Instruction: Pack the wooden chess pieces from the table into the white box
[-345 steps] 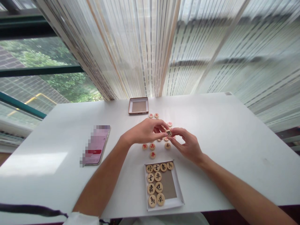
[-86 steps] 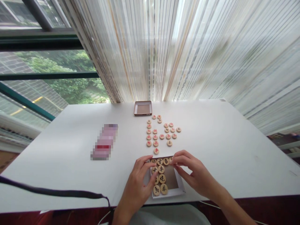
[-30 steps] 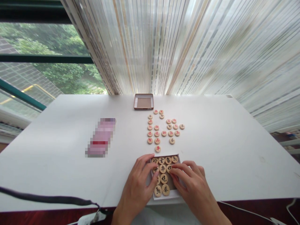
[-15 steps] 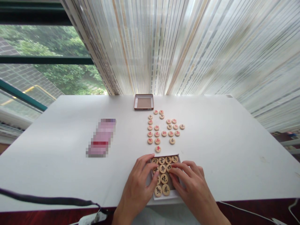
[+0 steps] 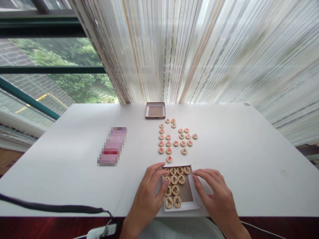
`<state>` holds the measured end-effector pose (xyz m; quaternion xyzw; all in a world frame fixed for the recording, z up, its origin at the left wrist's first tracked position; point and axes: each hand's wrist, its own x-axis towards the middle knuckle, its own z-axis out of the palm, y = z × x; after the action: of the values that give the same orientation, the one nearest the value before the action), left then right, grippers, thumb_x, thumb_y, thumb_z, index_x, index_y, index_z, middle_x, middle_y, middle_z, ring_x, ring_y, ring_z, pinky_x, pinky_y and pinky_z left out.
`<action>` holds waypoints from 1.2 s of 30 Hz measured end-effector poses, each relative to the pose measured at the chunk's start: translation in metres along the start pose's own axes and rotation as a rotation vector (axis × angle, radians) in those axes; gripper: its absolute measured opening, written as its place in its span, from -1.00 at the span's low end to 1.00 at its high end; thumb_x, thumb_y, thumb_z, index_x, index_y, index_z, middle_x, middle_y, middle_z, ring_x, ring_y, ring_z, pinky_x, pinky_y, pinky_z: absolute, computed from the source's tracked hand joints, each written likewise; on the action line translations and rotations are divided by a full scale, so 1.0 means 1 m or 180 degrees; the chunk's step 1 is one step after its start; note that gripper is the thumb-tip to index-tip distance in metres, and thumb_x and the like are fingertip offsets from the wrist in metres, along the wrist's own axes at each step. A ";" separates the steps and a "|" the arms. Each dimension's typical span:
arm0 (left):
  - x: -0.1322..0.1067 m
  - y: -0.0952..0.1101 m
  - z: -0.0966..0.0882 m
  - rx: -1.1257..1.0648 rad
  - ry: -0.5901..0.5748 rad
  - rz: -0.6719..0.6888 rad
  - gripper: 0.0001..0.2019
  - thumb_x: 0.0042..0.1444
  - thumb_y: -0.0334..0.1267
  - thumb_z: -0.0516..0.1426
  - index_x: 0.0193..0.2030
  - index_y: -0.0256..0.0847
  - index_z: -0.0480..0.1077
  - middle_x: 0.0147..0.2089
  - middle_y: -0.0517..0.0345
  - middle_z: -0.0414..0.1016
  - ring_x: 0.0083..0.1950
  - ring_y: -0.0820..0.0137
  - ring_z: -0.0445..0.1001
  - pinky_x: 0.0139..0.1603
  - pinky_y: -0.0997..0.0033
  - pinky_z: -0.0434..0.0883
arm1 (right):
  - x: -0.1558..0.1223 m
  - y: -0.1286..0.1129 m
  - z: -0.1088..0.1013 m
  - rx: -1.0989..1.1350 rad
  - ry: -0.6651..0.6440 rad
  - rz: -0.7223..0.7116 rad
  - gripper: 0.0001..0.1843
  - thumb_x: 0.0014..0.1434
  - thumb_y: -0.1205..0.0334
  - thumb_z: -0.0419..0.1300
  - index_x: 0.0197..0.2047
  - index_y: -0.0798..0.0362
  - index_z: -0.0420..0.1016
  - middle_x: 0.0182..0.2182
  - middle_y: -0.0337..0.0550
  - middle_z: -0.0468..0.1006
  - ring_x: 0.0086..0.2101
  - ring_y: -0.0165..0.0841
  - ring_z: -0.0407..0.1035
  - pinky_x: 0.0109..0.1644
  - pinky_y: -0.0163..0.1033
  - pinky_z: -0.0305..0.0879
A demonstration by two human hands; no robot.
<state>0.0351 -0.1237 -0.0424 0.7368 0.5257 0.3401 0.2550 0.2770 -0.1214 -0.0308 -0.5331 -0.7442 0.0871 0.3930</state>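
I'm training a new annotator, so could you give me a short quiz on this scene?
1. True or false: the right hand holds a piece.
2. What colour are the marks on the pieces in the near box? A red, B black, C green.
3. Fill in: the phone lies to the ___ of the loose pieces.
Key: 1 false; 2 B; 3 left.

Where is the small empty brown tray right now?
In the head view, the brown tray lies far across the table, near centre, just beyond the loose game pieces.
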 end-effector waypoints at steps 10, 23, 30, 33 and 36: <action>0.054 0.023 -0.020 -0.0161 0.0465 0.0141 -0.80 0.39 -0.29 0.09 0.09 -0.05 0.41 0.27 0.04 0.39 0.35 0.23 0.33 0.38 0.06 0.33 | 0.005 0.036 0.001 0.0108 0.0094 0.0639 -0.80 0.38 0.11 0.18 -0.01 -0.07 0.55 -0.08 -0.06 0.60 -0.17 -0.20 0.51 -0.30 -0.19 0.53; 0.186 0.015 -0.033 0.0577 0.0149 0.0393 -0.78 0.30 -0.39 0.15 0.05 -0.12 0.46 0.10 0.11 0.58 0.15 0.30 0.51 0.22 0.28 0.44 | 0.009 0.057 0.002 0.0385 -0.0140 0.0957 -0.72 0.39 0.00 0.13 -0.06 -0.03 0.57 -0.11 -0.03 0.64 -0.18 -0.17 0.54 -0.09 -0.10 0.50; 0.226 0.003 -0.015 0.1071 -0.0122 0.0317 -0.84 0.27 -0.29 0.19 -0.03 -0.15 0.52 -0.09 0.09 0.64 -0.09 0.28 0.58 -0.06 0.32 0.51 | 0.012 0.056 0.002 0.0474 -0.0129 0.1011 -0.71 0.38 -0.01 0.14 -0.10 -0.03 0.59 -0.15 -0.06 0.66 -0.22 -0.18 0.56 -0.13 -0.14 0.50; 0.227 0.004 -0.004 0.1346 -0.0254 0.0473 -0.85 0.25 -0.33 0.20 -0.06 -0.17 0.54 -0.07 0.06 0.64 0.01 0.22 0.54 0.05 0.28 0.48 | 0.012 0.056 0.002 0.0517 -0.0126 0.0989 -0.72 0.38 0.00 0.14 -0.10 -0.03 0.60 -0.15 -0.07 0.66 -0.19 -0.19 0.57 -0.10 -0.14 0.51; 0.222 0.005 0.003 0.1587 -0.0360 0.0644 -0.85 0.27 -0.35 0.17 -0.08 -0.18 0.55 -0.05 0.05 0.64 0.06 0.21 0.49 0.12 0.25 0.43 | 0.012 0.056 0.003 0.0522 -0.0120 0.0977 -0.72 0.38 0.01 0.14 -0.10 -0.03 0.60 -0.15 -0.07 0.66 -0.18 -0.19 0.57 -0.08 -0.13 0.51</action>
<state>0.0882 0.0852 0.0116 0.8434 0.5018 0.1823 0.0595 0.3139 -0.0874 -0.0578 -0.6048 -0.6517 0.2164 0.4033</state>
